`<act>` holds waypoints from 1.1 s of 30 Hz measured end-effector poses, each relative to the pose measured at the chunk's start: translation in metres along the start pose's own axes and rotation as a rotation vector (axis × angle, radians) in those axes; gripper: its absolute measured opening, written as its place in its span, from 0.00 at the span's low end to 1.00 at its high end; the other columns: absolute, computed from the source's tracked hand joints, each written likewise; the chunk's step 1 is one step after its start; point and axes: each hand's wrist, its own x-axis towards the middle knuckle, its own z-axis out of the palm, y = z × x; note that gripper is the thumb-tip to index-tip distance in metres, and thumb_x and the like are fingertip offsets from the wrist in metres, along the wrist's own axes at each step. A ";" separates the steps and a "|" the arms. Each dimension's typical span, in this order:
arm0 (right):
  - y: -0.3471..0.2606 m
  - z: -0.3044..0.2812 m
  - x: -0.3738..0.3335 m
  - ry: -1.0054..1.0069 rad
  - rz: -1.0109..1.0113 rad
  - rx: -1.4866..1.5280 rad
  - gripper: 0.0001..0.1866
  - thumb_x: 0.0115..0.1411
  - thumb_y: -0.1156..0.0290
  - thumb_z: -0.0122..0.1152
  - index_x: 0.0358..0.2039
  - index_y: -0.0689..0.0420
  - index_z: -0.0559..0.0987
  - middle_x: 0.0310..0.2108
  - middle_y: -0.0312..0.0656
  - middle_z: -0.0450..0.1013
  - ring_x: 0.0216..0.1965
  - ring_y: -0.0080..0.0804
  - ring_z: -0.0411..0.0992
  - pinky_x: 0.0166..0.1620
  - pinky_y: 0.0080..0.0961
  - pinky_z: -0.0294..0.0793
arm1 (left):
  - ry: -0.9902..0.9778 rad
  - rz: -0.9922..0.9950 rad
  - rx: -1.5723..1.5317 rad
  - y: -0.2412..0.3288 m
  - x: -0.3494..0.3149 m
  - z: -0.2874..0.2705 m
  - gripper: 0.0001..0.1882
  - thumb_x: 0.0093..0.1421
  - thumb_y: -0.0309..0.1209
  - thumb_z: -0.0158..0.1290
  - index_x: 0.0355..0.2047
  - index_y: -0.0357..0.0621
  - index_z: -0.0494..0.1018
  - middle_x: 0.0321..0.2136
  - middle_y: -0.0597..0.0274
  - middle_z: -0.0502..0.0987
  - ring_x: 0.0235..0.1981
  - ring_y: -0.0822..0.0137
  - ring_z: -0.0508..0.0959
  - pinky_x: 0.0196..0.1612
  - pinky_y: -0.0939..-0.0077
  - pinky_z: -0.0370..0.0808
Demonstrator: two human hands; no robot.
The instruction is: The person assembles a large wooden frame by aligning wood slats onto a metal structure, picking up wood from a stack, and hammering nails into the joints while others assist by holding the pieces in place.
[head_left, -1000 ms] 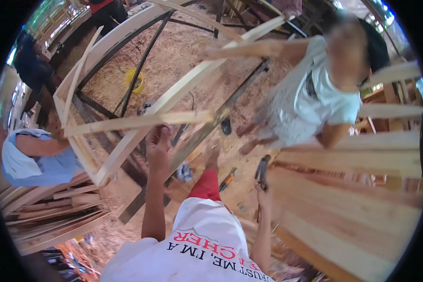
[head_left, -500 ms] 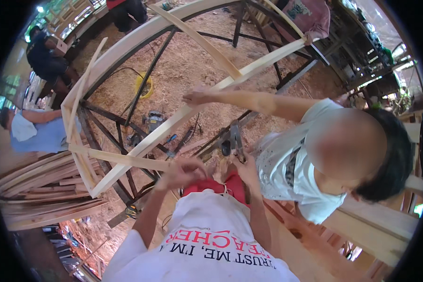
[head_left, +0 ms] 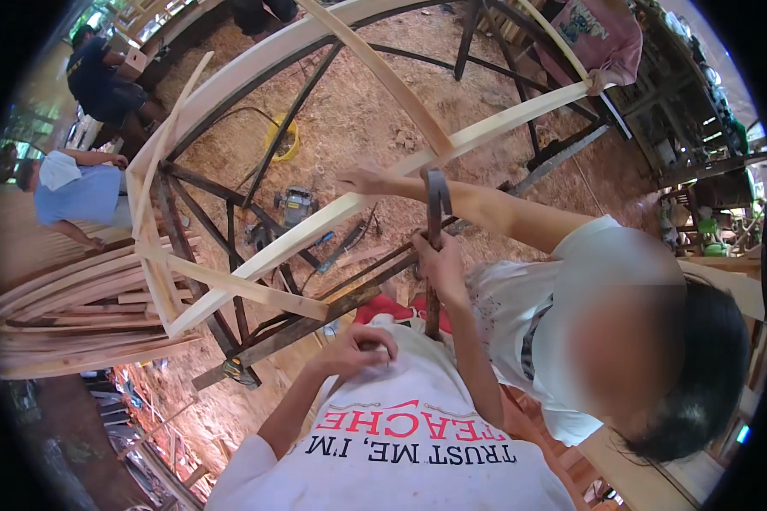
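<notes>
A: Right hand (head_left: 441, 266), state?
B: Closed round the shaft of a claw hammer (head_left: 435, 204) with a dark metal head and a brownish shaft. Hammer was raised in front of the body, head end far, shaft end near, toward the person's red shorts (head_left: 378, 308).
A: And the left hand (head_left: 365, 349)?
B: In front of the white printed T-shirt (head_left: 400, 477), left of the hammer, fingers curled narrow. Could not tell whether something small was pinched in it.
A: Nearest thing to it?
B: Right end of a short, flat, pale wooden board (head_left: 273, 298), just beyond the fingers, apart from them. The board ran left and crossed a long, squared, pale wooden beam (head_left: 307, 234) near that beam's left end.
A: Beam position?
B: Slanted from near left to far right, among dark straight braces (head_left: 291, 128). A co-worker's hand (head_left: 365, 179) overlapped its middle in view; contact could not be told. Another person's hand (head_left: 603, 79) was at its far right end.
A: Surroundings?
B: On the floor beyond the beam, a grey power tool (head_left: 297, 201) and, farther off, a round yellow container (head_left: 291, 145). Curved, pale wooden planks (head_left: 68, 298) lay stacked at left.
</notes>
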 end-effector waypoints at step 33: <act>-0.060 -0.156 0.296 -0.147 0.087 -0.479 0.18 0.63 0.64 0.66 0.52 0.54 0.82 0.37 0.33 0.78 0.28 0.18 0.67 0.31 0.22 0.68 | 1.477 0.469 -0.571 0.013 0.124 -0.142 0.06 0.71 0.32 0.52 0.43 0.45 0.75 0.29 0.75 0.70 0.21 0.85 0.58 0.24 0.87 0.57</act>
